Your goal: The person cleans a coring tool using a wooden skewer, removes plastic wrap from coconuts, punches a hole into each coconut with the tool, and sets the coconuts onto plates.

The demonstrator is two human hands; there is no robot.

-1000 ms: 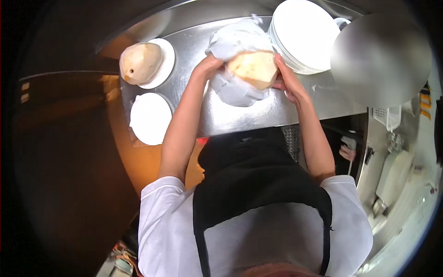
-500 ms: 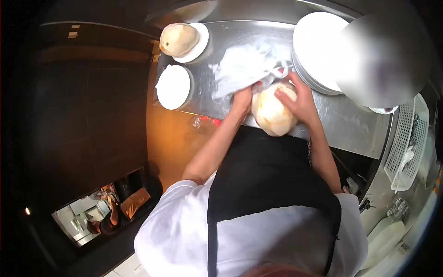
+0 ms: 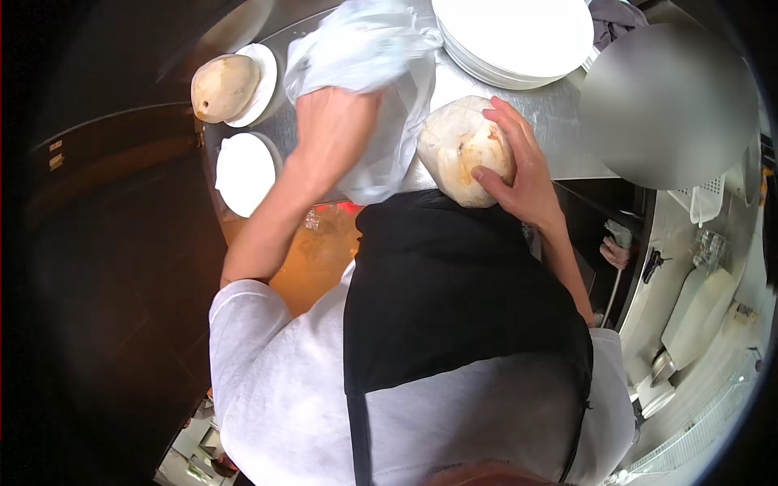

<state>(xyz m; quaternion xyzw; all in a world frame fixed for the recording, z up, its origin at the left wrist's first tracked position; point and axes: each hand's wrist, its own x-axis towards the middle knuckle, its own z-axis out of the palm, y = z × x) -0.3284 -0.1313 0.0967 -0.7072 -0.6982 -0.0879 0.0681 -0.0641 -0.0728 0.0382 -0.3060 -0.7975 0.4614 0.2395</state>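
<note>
Pale cream and faceted, a rounded peeled coconut sits at the near edge of a shiny stainless-steel table, just beside the person's black cloth apron. We see the right hand on its right side, the grip spread wide and holding it; whether the coconut's underside bears on the metal, we cannot tell. The left hand, back upward, has its grip closed tight on a crumpled white translucent plastic bag, whose top is blurred while a loose lower part hangs down between the two hands, to the left of the coconut. Beyond the coconut and toward the right, we find a stack of round white plates, with a bunched dark grey cloth next to it. Over at the left end, we make out a second pale coconut with a small dark hole, resting on a small round white plate and overlapping its left side. Nearer to us lies a round white dish, well apart from the coconut in the right hand.
</note>
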